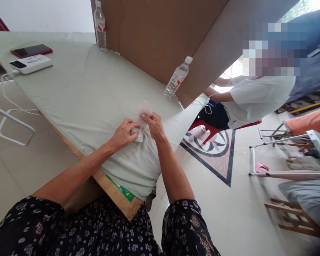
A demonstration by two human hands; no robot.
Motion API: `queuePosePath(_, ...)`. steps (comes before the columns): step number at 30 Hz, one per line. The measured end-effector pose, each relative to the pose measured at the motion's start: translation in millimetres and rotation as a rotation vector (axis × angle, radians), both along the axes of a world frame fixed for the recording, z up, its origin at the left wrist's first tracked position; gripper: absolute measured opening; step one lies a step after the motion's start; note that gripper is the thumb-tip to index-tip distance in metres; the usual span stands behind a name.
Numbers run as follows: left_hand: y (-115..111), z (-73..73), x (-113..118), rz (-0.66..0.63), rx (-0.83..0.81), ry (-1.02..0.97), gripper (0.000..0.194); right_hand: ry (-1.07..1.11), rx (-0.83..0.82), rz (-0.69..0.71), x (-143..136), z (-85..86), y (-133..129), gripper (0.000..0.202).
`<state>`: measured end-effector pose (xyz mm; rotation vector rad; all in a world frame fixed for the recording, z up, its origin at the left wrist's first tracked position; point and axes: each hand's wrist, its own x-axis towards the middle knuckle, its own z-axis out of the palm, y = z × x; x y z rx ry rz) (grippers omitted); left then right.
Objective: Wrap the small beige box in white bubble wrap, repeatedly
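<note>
Near the corner of the cloth-covered table (69,92), both hands work on a small, thin, whitish see-through sheet (140,136). I cannot tell whether it is paper or plastic film. My left hand (122,136) has bent fingers closed on its lower end, close to the cloth. With thumb and fingertips, my right hand (155,126) pinches the upper end, where a pale pinkish-white part stands up beyond the fingers. Whether the upper and lower parts are one piece is not clear.
A large brown cardboard panel (154,35) stands across the table. Beside it are two water bottles, one at the back (100,26) and one nearer (177,78). At far left lie a phone (32,51) and a white corded device (32,64). A person (264,92) sits behind the panel.
</note>
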<state>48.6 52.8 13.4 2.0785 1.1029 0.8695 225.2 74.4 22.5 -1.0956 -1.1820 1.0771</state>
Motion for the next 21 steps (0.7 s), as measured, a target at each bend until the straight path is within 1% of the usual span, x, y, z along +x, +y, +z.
queuePosePath(2,-0.4,-2.0,-0.6,0.072,-0.011,-0.037,0.033,-0.061,0.026,0.058,-0.6,3.1,-16.0,0.037)
queuePosePath(4,0.0,-4.9,-1.7,0.14,-0.012,-0.069,0.041,-0.161,0.081,0.083,-1.4,1.7,-31.7,0.034)
queuePosePath(5,0.6,-6.3,-2.6,0.145,-0.007,-0.082,0.047,-0.219,0.131,0.081,-1.6,-0.4,-38.5,0.031)
queuePosePath(7,2.6,-8.0,-4.6,0.092,0.007,-0.099,0.059,-0.349,0.255,0.069,-1.0,-6.0,-49.6,0.025)
queuePosePath(8,4.0,-8.1,-5.7,0.053,0.009,-0.1,0.061,-0.416,0.309,0.062,-0.3,-8.9,-53.9,0.022)
queuePosePath(9,5.5,-7.7,-6.7,0.016,0.005,-0.098,0.059,-0.482,0.344,0.056,0.5,-11.4,-57.9,0.021)
queuePosePath(12,10.9,-4.0,-9.8,-0.069,-0.019,-0.078,0.038,-0.653,0.35,0.059,3.4,-15.4,-68.8,0.021)
queuePosePath(13,12.9,-2.1,-11.3,-0.098,-0.028,-0.068,0.034,-0.692,0.341,0.067,4.3,-15.8,-72.2,0.026)
queuePosePath(15,16.9,1.9,-16.1,-0.161,-0.054,-0.044,0.032,-0.749,0.334,0.095,6.0,-16.9,-77.8,0.038)
queuePosePath(18,21.7,6.4,-28.0,-0.256,-0.1,0.005,0.042,-0.808,0.344,0.136,7.7,-21.5,-80.1,0.048)
queuePosePath(21,24.0,6.5,-39.5,-0.342,-0.054,0.081,0.062,-0.816,0.352,0.128,7.5,-27.9,-75.7,0.043)
